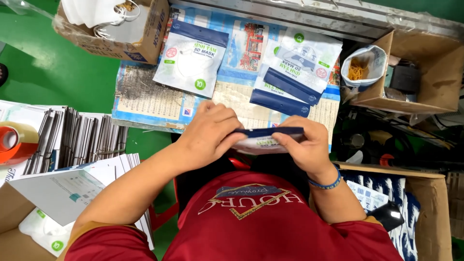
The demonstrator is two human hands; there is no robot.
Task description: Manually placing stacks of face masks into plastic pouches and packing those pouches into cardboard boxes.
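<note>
Both hands, left hand [210, 135] and right hand [302, 145], pinch a flat mask packet [267, 140].

navy-edged white pouch [270, 139] — red shirt [251, 217], green floor [72, 72]

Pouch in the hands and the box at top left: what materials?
Pouch held by left hand and right hand: looks like glossy printed plastic film, going by its sheen and thin flexible edge. Box: brown corrugated cardboard, matte, with worn flaps.
</note>
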